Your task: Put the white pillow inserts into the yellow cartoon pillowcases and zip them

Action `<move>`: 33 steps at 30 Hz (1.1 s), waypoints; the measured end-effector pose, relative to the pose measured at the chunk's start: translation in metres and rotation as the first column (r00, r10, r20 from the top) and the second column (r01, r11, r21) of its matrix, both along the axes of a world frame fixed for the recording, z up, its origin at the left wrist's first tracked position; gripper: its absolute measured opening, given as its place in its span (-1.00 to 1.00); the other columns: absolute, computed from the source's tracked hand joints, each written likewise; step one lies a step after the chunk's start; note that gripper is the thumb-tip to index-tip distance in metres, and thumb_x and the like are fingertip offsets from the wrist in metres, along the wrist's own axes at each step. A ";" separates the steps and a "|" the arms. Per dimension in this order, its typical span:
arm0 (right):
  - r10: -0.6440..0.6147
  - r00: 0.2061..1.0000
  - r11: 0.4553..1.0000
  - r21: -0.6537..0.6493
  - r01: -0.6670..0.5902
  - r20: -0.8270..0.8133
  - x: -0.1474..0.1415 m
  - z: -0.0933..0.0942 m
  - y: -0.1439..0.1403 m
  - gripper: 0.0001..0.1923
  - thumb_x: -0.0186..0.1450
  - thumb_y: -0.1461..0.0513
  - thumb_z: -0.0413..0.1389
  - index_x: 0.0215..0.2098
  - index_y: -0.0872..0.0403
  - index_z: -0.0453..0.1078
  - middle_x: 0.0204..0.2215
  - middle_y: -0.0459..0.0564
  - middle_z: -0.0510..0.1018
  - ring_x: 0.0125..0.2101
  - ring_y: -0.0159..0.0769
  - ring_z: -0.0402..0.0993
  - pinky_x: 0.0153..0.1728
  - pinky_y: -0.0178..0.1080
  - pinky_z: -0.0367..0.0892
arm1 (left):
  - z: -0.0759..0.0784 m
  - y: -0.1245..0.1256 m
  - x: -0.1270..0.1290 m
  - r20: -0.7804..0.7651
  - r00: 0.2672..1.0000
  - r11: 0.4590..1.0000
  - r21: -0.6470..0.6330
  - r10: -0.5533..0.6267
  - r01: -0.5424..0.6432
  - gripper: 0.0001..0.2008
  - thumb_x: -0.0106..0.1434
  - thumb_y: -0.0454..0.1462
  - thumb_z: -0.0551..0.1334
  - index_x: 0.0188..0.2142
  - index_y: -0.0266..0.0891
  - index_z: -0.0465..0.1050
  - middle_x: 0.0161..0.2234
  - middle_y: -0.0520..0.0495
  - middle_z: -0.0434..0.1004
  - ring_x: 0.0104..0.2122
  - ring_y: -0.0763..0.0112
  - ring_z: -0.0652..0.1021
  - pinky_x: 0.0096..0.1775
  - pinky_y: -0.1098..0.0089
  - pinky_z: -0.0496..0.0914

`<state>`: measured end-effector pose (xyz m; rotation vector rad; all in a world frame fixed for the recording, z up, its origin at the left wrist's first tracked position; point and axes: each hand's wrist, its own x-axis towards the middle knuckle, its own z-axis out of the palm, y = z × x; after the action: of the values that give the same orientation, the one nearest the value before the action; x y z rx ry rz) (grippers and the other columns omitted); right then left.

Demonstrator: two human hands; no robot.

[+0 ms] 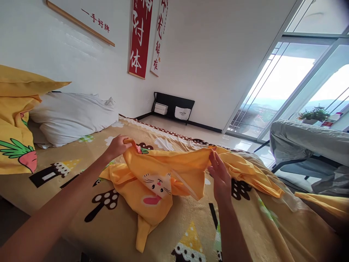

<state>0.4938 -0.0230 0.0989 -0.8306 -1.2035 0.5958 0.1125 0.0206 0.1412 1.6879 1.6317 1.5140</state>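
One white box point(161, 108) on black rack point(174, 99) by far wall, contents can't tell; one pot point(311, 122) nr window point(275, 87) w/ green plant point(316, 113) in it. Both arms reach fwd over bed point(114, 233), well apart, L hand point(119, 144) a bit higher in view than R hand point(220, 175), whose fingers point up. L fingers pinch cloth point(163, 167) at top L corner; R thumb & fingers pinch its top R end. Cloth hangs betw. them, rabbit print upside down, lower part on bed. More yellow fabric point(248, 171) just beyond R hand, can't tell if same piece.
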 end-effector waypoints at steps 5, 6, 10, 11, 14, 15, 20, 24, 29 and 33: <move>0.182 0.891 0.980 -0.007 -0.197 0.417 -0.042 -0.007 -0.023 -0.38 0.29 0.12 0.16 0.29 -0.09 0.18 0.28 0.01 0.23 0.27 -0.15 0.13 0.25 -0.04 0.10 | 0.022 -0.033 0.059 -0.294 0.914 0.944 0.091 -0.279 0.318 -0.94 0.01 -0.31 0.17 -0.55 -0.23 0.31 -0.30 -0.07 0.42 -0.33 0.31 0.45 -0.25 0.35 0.33; 0.215 0.851 0.971 -0.012 -0.239 0.479 -0.049 -0.007 -0.029 -0.38 0.30 0.13 0.14 0.31 -0.10 0.15 0.28 0.00 0.22 0.29 -0.15 0.10 0.26 -0.05 0.10 | 0.024 -0.042 0.072 -0.342 0.871 0.913 0.078 -0.353 0.401 -0.95 0.05 -0.31 0.16 -0.51 -0.23 0.33 -0.20 -0.12 0.43 -0.24 0.26 0.47 -0.17 0.31 0.35; 0.280 0.740 0.945 -0.041 -0.324 0.611 -0.065 -0.003 -0.053 -0.34 0.33 0.15 0.11 0.35 -0.11 0.05 0.31 -0.01 0.15 0.30 -0.12 0.06 0.26 -0.04 0.10 | 0.020 -0.067 0.112 -0.514 0.698 0.803 0.029 -0.499 0.595 -0.86 0.04 -0.32 0.24 -0.35 -0.25 0.37 0.10 -0.27 0.31 0.09 0.09 0.37 0.08 0.19 0.30; 0.289 0.730 0.940 -0.038 -0.339 0.620 -0.066 -0.002 -0.058 -0.34 0.33 0.16 0.10 0.36 -0.11 0.04 0.31 -0.01 0.14 0.30 -0.12 0.05 0.28 -0.02 0.07 | 0.017 -0.069 0.118 -0.518 0.681 0.791 0.013 -0.518 0.611 -0.81 0.02 -0.33 0.25 -0.31 -0.26 0.38 0.10 -0.27 0.32 0.08 0.09 0.38 0.07 0.19 0.31; 0.354 0.715 0.912 -0.052 -0.408 0.603 -0.062 0.004 -0.069 -0.34 0.31 0.18 0.13 0.34 -0.12 0.08 0.31 -0.01 0.14 0.30 -0.11 0.06 0.28 -0.02 0.05 | 0.011 -0.067 0.126 -0.408 0.741 0.808 0.013 -0.534 0.589 -0.90 0.08 -0.33 0.19 -0.35 -0.24 0.38 -0.19 -0.14 0.49 -0.21 0.27 0.50 -0.18 0.33 0.37; 0.394 0.715 0.896 -0.067 -0.439 0.577 -0.059 0.006 -0.071 -0.35 0.30 0.18 0.15 0.32 -0.12 0.12 0.29 0.01 0.19 0.28 -0.11 0.11 0.26 -0.01 0.10 | 0.011 -0.065 0.126 -0.347 0.780 0.825 0.032 -0.521 0.565 -0.96 0.12 -0.32 0.16 -0.41 -0.24 0.36 -0.33 -0.07 0.49 -0.33 0.34 0.48 -0.27 0.38 0.34; 0.321 0.920 0.939 0.052 -0.340 0.226 -0.041 0.010 -0.055 -0.72 0.32 0.18 0.12 -0.02 -0.06 0.49 -0.31 0.01 0.65 -0.27 -0.20 0.58 -0.14 -0.09 0.46 | 0.021 -0.068 0.122 -0.085 0.860 0.856 0.086 -0.503 0.509 -0.74 0.16 -0.18 0.13 -0.58 -0.22 0.14 -0.58 0.05 0.31 -0.52 0.47 0.30 -0.46 0.44 0.16; 0.205 0.968 0.978 0.011 -0.209 0.148 -0.036 0.005 -0.032 -0.68 0.19 0.11 0.24 -0.10 0.00 0.51 -0.19 0.04 0.61 -0.21 -0.21 0.52 -0.16 -0.16 0.41 | 0.033 -0.083 0.124 -0.052 0.833 0.827 0.104 -0.551 0.553 -0.69 0.15 -0.16 0.14 -0.58 -0.20 0.04 -0.53 0.02 0.36 -0.49 0.46 0.30 -0.45 0.43 0.18; 0.461 0.769 0.887 -0.234 -0.397 0.443 -0.049 -0.004 -0.032 -0.71 0.13 0.03 0.26 -0.30 0.06 0.49 -0.39 -0.05 0.55 -0.33 -0.27 0.43 -0.26 -0.25 0.34 | 0.042 -0.093 0.126 -0.045 0.879 0.857 0.207 -0.474 0.473 -0.69 0.16 -0.19 0.12 -0.57 -0.20 -0.01 -0.54 0.04 0.33 -0.53 0.49 0.25 -0.47 0.43 0.16; 0.406 0.579 0.913 -0.285 -0.293 0.707 -0.067 -0.012 -0.036 -0.80 0.14 0.10 0.24 -0.46 0.08 0.44 -0.49 -0.10 0.50 -0.45 -0.34 0.35 -0.37 -0.32 0.24 | 0.050 -0.092 0.119 0.058 0.921 0.889 0.289 -0.386 0.355 -0.69 0.15 -0.20 0.14 -0.57 -0.21 -0.01 -0.57 0.06 0.25 -0.55 0.51 0.18 -0.51 0.46 0.10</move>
<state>0.4272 -0.0586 0.0873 -1.0071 -2.1703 0.6797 0.2317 -0.0716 0.1913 1.8820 0.9985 1.6525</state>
